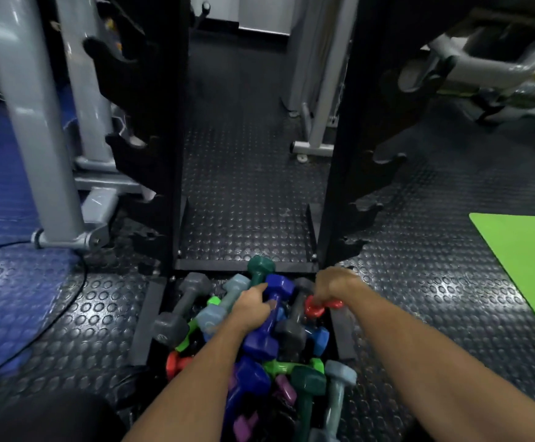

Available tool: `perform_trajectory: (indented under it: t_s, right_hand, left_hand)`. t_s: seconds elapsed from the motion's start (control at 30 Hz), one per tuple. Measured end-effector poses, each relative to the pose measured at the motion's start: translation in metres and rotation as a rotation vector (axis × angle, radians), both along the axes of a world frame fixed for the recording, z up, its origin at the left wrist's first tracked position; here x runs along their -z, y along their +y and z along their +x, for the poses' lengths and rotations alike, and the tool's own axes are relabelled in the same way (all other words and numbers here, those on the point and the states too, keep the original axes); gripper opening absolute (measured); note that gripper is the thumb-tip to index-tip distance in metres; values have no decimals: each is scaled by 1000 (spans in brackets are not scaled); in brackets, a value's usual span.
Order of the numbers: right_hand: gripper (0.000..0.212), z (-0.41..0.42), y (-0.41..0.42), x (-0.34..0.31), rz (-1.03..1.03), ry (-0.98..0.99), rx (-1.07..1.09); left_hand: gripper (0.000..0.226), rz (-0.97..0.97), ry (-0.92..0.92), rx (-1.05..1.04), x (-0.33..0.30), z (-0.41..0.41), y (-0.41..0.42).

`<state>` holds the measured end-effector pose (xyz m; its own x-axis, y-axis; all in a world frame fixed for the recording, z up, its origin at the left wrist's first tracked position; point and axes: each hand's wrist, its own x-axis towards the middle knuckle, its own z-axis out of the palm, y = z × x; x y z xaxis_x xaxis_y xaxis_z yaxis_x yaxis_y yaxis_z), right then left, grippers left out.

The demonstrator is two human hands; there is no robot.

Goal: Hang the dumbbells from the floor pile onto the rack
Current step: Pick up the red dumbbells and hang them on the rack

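Observation:
A pile of coloured dumbbells (307, 374) lies on the floor between the feet of a black rack. The rack's left upright (157, 129) and right upright (346, 148) carry notched hooks, all bare in this view. My left hand (252, 306) grips the handle of a dark blue dumbbell (267, 327) in the middle of the pile. My right hand (331, 287) curls round the handle of a small red dumbbell (315, 307) at the pile's right edge. Grey, teal, green, purple and light blue dumbbells lie around them.
The rack's base bar (244, 265) crosses just behind the pile. A grey machine frame (36, 122) and a black cable (68, 301) stand on the left. A green mat (524, 266) lies on the studded rubber floor at the right. More grey equipment (317, 90) stands behind the rack.

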<state>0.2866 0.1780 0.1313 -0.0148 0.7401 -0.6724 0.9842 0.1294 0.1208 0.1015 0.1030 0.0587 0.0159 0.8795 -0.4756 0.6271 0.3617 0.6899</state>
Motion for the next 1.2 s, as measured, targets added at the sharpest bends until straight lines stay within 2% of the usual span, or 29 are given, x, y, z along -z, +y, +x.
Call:
perform_trajectory:
  t_s: [0.23,0.33,0.4,0.53,0.63,0.7,0.8,0.93,1.2]
  right_hand:
    - [30,9,-5,-21,54,319,209]
    - [34,7,-8,-33,50,462,274]
    - [30,6,-9,-45,40,539,275]
    - [25,7,-17,-71,-6,708,273]
    - [32,16,-24,-82,-10,842,330]
    - [27,26,-28,-87,-40,934,378]
    - [18,41,-33,-100,-39,1047,401]
    - [25,49,-35,-136,38,1109,341]
    - [25,36,-28,-208,228,1223,191]
  left_hand:
    - [77,-56,-299,-193,-47,18,12]
    - [57,-102,-440,-215,-67,22,5]
    - [67,-112,-502,-208,-76,25,3]
    - [50,-145,-614,-316,-87,24,5]
    - [50,-205,-725,-421,-90,16,3]
    - [51,-209,-770,-460,-91,12,2]
    - [61,-168,-811,-493,-105,9,4]
    - [67,-70,-829,-486,-140,10,23]
    - [68,230,-933,-570,-222,4,58]
